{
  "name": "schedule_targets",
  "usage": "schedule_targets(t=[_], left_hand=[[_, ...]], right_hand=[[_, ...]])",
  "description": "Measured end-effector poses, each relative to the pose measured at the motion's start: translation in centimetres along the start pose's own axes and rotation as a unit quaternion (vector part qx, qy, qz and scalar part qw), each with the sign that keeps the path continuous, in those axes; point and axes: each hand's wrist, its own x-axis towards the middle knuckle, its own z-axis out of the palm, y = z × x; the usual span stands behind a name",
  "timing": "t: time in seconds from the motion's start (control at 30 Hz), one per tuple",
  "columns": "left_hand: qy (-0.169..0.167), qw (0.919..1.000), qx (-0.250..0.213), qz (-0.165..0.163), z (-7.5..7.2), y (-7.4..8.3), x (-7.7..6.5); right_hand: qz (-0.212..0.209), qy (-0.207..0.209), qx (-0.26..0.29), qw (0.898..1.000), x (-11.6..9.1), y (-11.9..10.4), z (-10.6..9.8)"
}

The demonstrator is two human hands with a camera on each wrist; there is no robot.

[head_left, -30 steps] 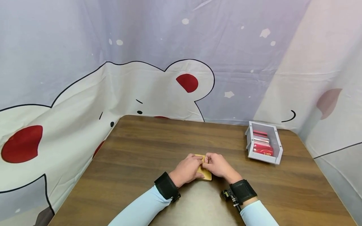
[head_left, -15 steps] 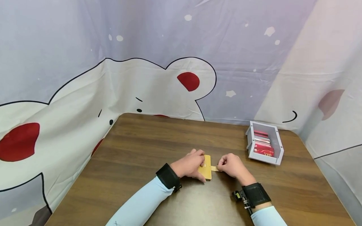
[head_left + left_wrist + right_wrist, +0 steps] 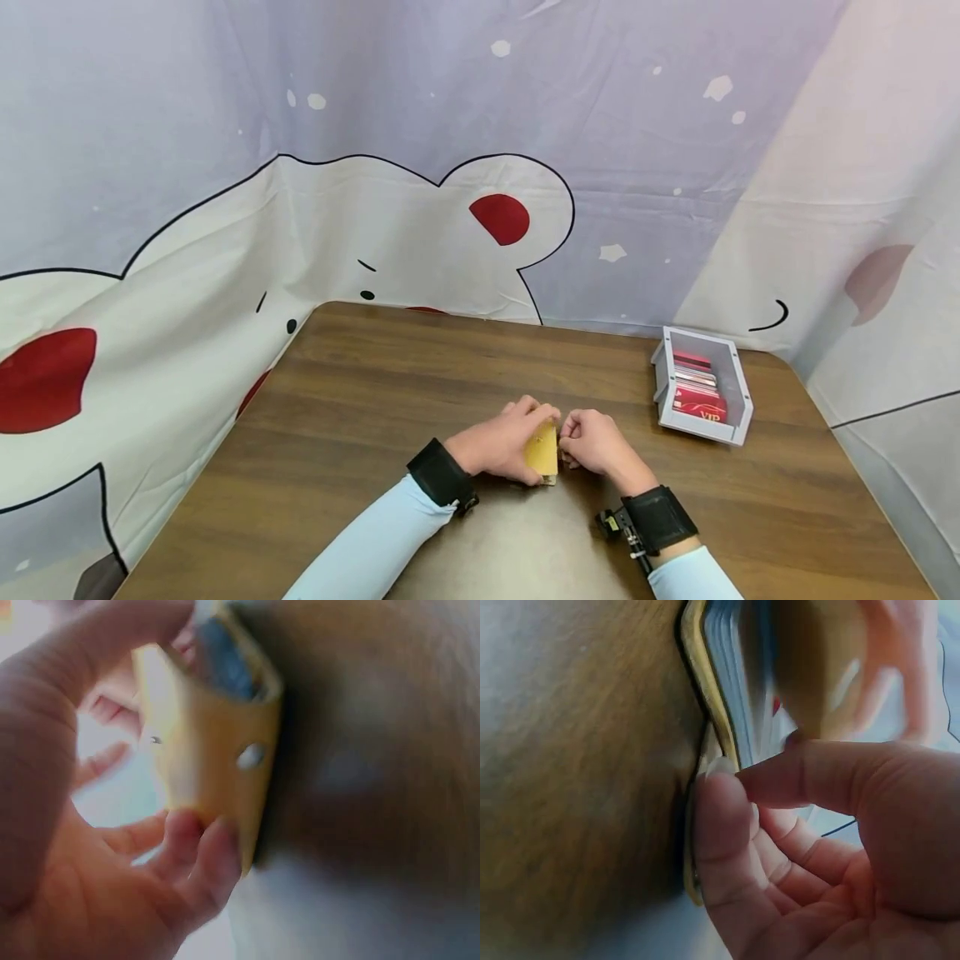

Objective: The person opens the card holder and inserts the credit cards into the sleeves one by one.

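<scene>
Pale-blue sleeves [image 3: 371, 542] come first, nearest of all, each ending at a black wrist band [image 3: 441, 472]; beyond them, here's the left hand [image 3: 510, 442], curled round a yellow card holder [image 3: 542, 454], thumb at the near edge and fingers at the far one; the holder sits on the wood-grain table [image 3: 397, 367] right between the two hands, covers parted, a silver snap [image 3: 250, 755] showing and pale, clear-looking pages [image 3: 739, 667] inside; and the right hand [image 3: 600, 442], just beside it, has thumb and forefinger pinched on the narrow strap [image 3: 692, 889]; farther off, by the table's back right, a grey tray [image 3: 701, 427] holds a row of cards [image 3: 696, 379], a red VIP card [image 3: 697, 406] in front; behind everything hangs a lavender-and-white printed curtain [image 3: 637, 125].
</scene>
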Motion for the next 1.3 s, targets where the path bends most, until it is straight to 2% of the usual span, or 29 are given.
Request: schedule_targets(t=[0.1, 0.2, 0.27, 0.33, 0.4, 0.47, 0.5, 0.6, 0.67, 0.77, 0.87, 1.1, 1.3], left_hand=[[0.0, 0.9968, -0.08, -0.006, -1.3, -0.8, -1.8], [0.018, 0.9942, -0.098, -0.039, -2.7, -1.5, -3.5], [0.033, 0.9946, -0.068, -0.071, -3.4, -2.0, -4.3], [0.041, 0.9952, 0.0, -0.089, -3.6, -2.4, -4.8], [0.035, 0.993, 0.065, -0.092, -3.4, -2.7, -5.0], [0.022, 0.9912, 0.111, -0.07, -2.9, -3.0, -4.9], [0.012, 0.992, 0.111, -0.058, -2.6, -3.0, -4.7], [-0.021, 0.9967, 0.067, -0.04, -2.0, -2.7, -3.9], [-0.027, 0.9981, 0.035, -0.043, -1.5, -2.3, -3.3], [-0.002, 0.9982, 0.02, -0.056, -0.7, -1.6, -2.3], [0.025, 0.9974, 0.035, -0.057, -0.2, -0.9, -1.8], [0.028, 0.997, 0.043, -0.058, 0.2, -1.1, -1.6], [0.038, 0.997, 0.028, -0.062, 0.2, -1.7, -1.9]], right_hand=[[0.006, -0.008, 0.016, 1.0, -0.2, 0.2, 0.1], [0.005, -0.006, 0.017, 1.0, -0.3, 0.3, 0.1], [0.002, -0.002, 0.015, 1.0, -0.3, 0.3, 0.2], [0.0, 0.003, 0.012, 1.0, -0.2, 0.3, 0.2], [0.0, 0.008, 0.012, 1.0, -0.2, 0.3, 0.1], [0.005, 0.008, 0.016, 1.0, -0.1, 0.3, 0.0], [0.007, 0.007, 0.018, 1.0, -0.1, 0.3, -0.1], [0.009, 0.001, 0.023, 1.0, -0.1, 0.3, -0.1], [0.007, -0.001, 0.024, 1.0, -0.1, 0.3, -0.2], [0.003, -0.004, 0.023, 1.0, -0.1, 0.4, -0.1], [0.0, -0.005, 0.023, 1.0, -0.1, 0.5, 0.0], [0.0, -0.005, 0.014, 1.0, -0.2, 0.6, 0.2], [0.009, 0.004, 0.015, 1.0, 0.0, 0.4, 0.2]])
